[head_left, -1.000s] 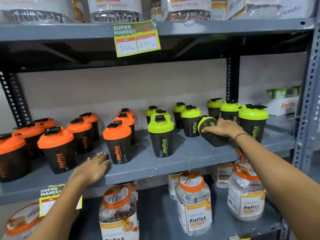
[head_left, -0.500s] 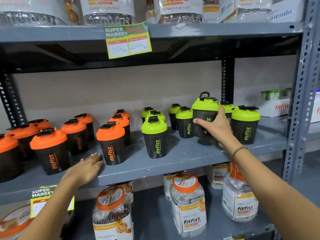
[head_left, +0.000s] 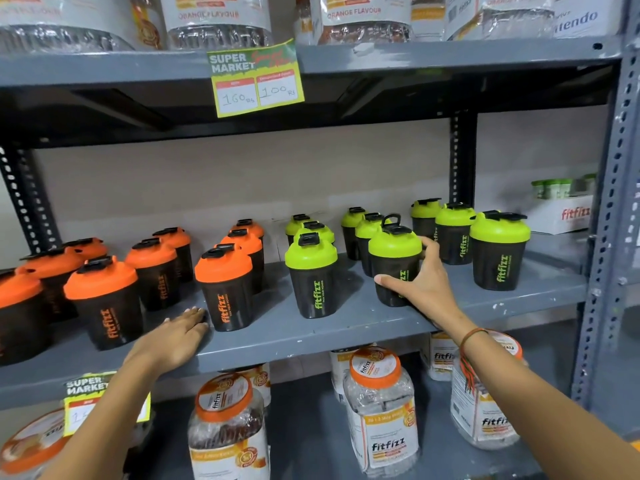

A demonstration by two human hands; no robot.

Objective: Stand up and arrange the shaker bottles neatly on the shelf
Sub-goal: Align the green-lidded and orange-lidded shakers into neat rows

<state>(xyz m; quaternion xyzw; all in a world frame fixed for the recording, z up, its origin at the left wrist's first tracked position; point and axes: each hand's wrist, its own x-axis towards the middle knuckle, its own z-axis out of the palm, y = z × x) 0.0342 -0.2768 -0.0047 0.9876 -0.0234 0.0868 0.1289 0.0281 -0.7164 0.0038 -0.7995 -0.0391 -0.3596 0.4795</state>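
Black shaker bottles stand on the grey middle shelf (head_left: 346,332). Several orange-lidded ones (head_left: 223,289) fill the left half, several green-lidded ones (head_left: 311,275) the right half. My right hand (head_left: 420,284) is wrapped around the body of one green-lidded shaker bottle (head_left: 393,249), which stands upright at the front of a row with its lid loop raised. My left hand (head_left: 176,336) lies flat on the shelf edge, fingers together, just left of the front orange bottle, holding nothing.
A price tag (head_left: 256,81) hangs from the upper shelf, which carries big jars. Clear fitfizz jars (head_left: 381,415) with orange lids stand on the lower shelf. A white fitfizz box (head_left: 562,214) sits at the far right. A perforated grey upright (head_left: 613,237) bounds the right side.
My right hand took a green-lidded bottle that lay on its side, lifted it upright, and set it standing at the front of its row. The left hand stayed on the shelf edge.
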